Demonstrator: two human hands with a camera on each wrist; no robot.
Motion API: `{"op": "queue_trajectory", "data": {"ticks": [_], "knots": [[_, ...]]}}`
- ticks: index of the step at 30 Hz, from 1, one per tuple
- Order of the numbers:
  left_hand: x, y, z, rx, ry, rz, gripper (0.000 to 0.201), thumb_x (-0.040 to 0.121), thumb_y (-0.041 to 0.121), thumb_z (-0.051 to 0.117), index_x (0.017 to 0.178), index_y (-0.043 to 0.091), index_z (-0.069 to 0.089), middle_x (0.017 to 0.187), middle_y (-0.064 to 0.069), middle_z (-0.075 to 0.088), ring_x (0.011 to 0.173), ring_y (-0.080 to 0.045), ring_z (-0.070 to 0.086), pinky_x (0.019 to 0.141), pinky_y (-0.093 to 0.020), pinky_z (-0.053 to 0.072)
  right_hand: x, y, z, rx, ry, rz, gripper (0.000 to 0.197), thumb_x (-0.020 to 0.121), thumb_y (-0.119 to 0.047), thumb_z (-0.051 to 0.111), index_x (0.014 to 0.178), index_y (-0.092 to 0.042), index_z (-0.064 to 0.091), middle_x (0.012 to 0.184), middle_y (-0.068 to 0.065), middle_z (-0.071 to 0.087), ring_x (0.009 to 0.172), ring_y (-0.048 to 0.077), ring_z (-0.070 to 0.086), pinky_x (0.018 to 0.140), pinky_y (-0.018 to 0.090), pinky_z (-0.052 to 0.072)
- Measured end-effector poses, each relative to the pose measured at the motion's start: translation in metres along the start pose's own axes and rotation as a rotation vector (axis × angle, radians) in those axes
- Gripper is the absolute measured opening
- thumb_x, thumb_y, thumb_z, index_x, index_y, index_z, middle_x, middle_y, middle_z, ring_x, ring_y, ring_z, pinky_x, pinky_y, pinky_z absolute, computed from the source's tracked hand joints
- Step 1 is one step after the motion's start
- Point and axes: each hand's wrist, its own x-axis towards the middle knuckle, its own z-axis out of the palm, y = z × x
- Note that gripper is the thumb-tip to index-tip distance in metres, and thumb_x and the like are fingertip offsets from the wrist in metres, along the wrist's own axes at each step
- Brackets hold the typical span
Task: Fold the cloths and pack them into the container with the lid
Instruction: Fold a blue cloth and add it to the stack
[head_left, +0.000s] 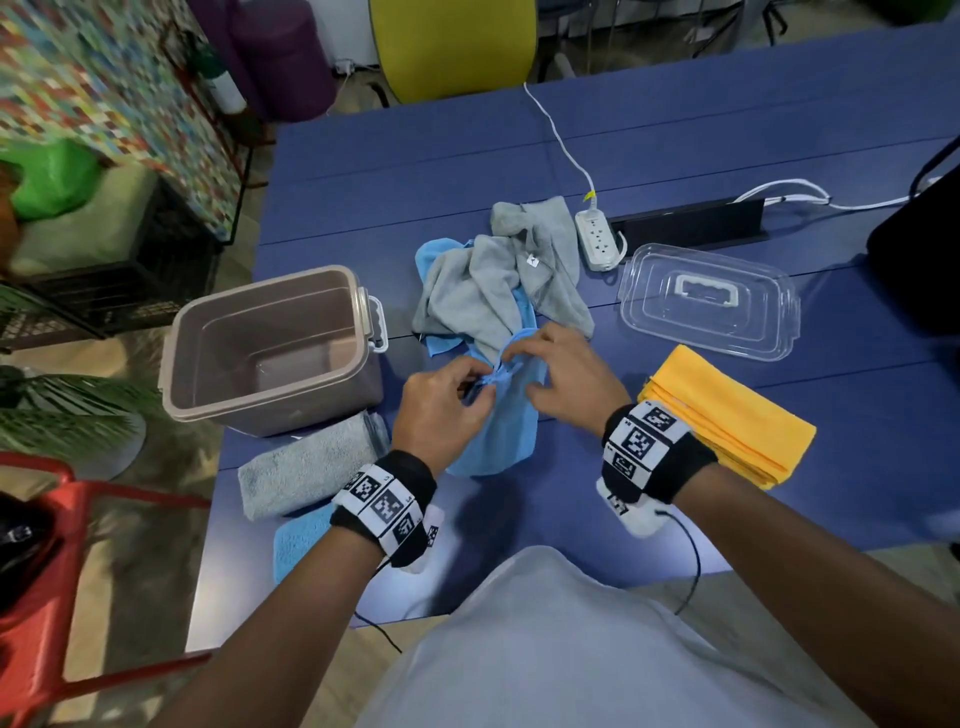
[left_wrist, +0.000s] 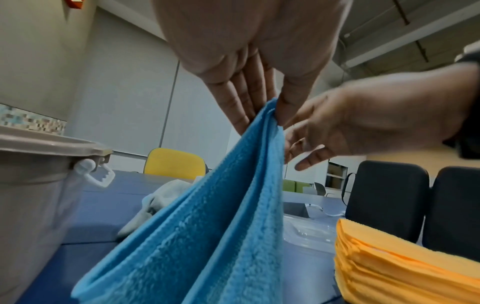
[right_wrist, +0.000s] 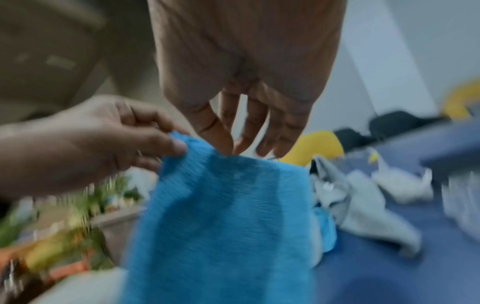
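A blue cloth (head_left: 498, 436) hangs lifted off the blue table (head_left: 675, 140), held up by both hands. My left hand (head_left: 480, 387) pinches its top corner between thumb and fingers (left_wrist: 265, 115). Just to the right, my right hand (head_left: 519, 358) pinches the same top edge with its fingertips (right_wrist: 232, 151). The cloth (left_wrist: 207, 236) droops in long folds below the hands. An open taupe container (head_left: 270, 343) stands to the left, and its clear lid (head_left: 706, 301) lies at the right. Crumpled grey cloths (head_left: 509, 270) lie behind the hands, over another blue one.
A folded yellow cloth (head_left: 727, 415) lies right of my hands. A rolled grey towel (head_left: 306, 467) and a folded blue cloth (head_left: 298, 540) sit at the front left. A white power strip (head_left: 597, 239) and cable lie behind the pile. A red chair (head_left: 41, 519) stands beside the table.
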Motion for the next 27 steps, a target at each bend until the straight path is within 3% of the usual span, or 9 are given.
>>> {"op": "queue_trajectory", "data": {"ticks": [4, 7, 10, 15, 18, 21, 23, 25, 27], "knots": [[0.004, 0.008, -0.020, 0.028, -0.005, 0.116, 0.018, 0.079, 0.012, 0.072, 0.097, 0.014, 0.073, 0.086, 0.007, 0.074, 0.074, -0.004, 0.066, 0.076, -0.024, 0.054, 0.009, 0.028, -0.009, -0.432, -0.152, -0.046, 0.041, 0.073, -0.034, 0.069, 0.113, -0.025, 0.067, 0.125, 0.010, 0.043, 0.119, 0.032, 0.038, 0.094, 0.041, 0.039], [0.010, 0.000, -0.036, 0.065, -0.028, 0.137, 0.025, 0.078, 0.011, 0.072, 0.102, 0.015, 0.072, 0.092, 0.008, 0.074, 0.080, -0.003, 0.068, 0.081, -0.024, 0.056, 0.011, 0.046, -0.017, -0.533, -0.220, 0.025, 0.049, 0.073, -0.051, 0.070, 0.115, -0.026, 0.069, 0.141, 0.008, 0.040, 0.129, 0.032, 0.033, 0.102, 0.045, 0.034], [0.011, -0.017, -0.047, 0.133, -0.090, 0.091, 0.029, 0.077, 0.008, 0.071, 0.105, 0.015, 0.071, 0.092, 0.006, 0.074, 0.081, -0.005, 0.069, 0.080, -0.028, 0.057, 0.017, 0.050, -0.034, -0.327, -0.153, 0.041, 0.034, 0.074, -0.048, 0.074, 0.099, -0.025, 0.075, 0.131, -0.003, 0.054, 0.119, 0.020, 0.049, 0.098, 0.036, 0.039], [0.014, -0.035, -0.051, 0.110, -0.078, -0.077, 0.034, 0.072, 0.004, 0.067, 0.102, 0.020, 0.071, 0.082, 0.007, 0.069, 0.068, -0.009, 0.063, 0.072, -0.017, 0.052, 0.022, 0.031, -0.042, 0.153, -0.037, 0.085, 0.019, 0.065, -0.025, 0.084, 0.081, -0.026, 0.072, 0.077, -0.002, 0.071, 0.074, 0.015, 0.065, 0.076, 0.033, 0.054], [0.022, -0.034, -0.057, 0.138, -0.085, -0.096, 0.027, 0.071, 0.002, 0.063, 0.092, 0.018, 0.072, 0.079, 0.011, 0.066, 0.066, -0.004, 0.058, 0.065, -0.006, 0.043, 0.023, 0.015, -0.044, 0.390, 0.012, 0.006, 0.042, 0.063, -0.008, 0.083, 0.092, -0.017, 0.054, 0.072, 0.009, 0.065, 0.068, 0.025, 0.062, 0.071, 0.032, 0.054], [0.029, -0.035, -0.062, 0.177, -0.190, -0.132, 0.013, 0.068, 0.014, 0.061, 0.076, 0.023, 0.064, 0.070, 0.009, 0.062, 0.064, -0.009, 0.056, 0.061, -0.029, 0.049, 0.027, 0.006, -0.049, 0.522, -0.028, -0.055, 0.049, 0.068, -0.001, 0.079, 0.110, -0.016, 0.057, 0.074, 0.007, 0.058, 0.067, 0.021, 0.058, 0.074, 0.032, 0.054], [0.035, -0.032, -0.067, 0.169, -0.286, -0.124, 0.026, 0.064, 0.026, 0.060, 0.089, 0.027, 0.062, 0.089, 0.008, 0.066, 0.082, -0.010, 0.061, 0.077, -0.035, 0.053, 0.028, -0.004, -0.052, 0.539, -0.092, -0.113, 0.053, 0.073, 0.001, 0.075, 0.120, -0.018, 0.059, 0.081, 0.004, 0.054, 0.069, 0.014, 0.053, 0.072, 0.024, 0.049], [0.042, -0.019, -0.065, 0.086, -0.412, -0.067, 0.057, 0.067, 0.037, 0.072, 0.121, 0.032, 0.053, 0.123, 0.013, 0.058, 0.111, -0.003, 0.053, 0.097, -0.029, 0.046, 0.031, -0.019, -0.053, 0.551, -0.143, -0.189, 0.057, 0.075, 0.000, 0.074, 0.126, -0.020, 0.056, 0.085, 0.007, 0.054, 0.071, 0.015, 0.052, 0.070, 0.024, 0.047], [0.051, 0.005, -0.056, -0.063, -0.452, -0.047, 0.076, 0.069, 0.041, 0.083, 0.133, 0.032, 0.045, 0.133, 0.014, 0.054, 0.118, 0.000, 0.051, 0.098, -0.020, 0.042, 0.035, -0.036, -0.054, 0.537, -0.146, -0.280, 0.058, 0.077, -0.005, 0.075, 0.129, -0.020, 0.054, 0.087, 0.008, 0.059, 0.072, 0.013, 0.054, 0.069, 0.022, 0.047]]}}
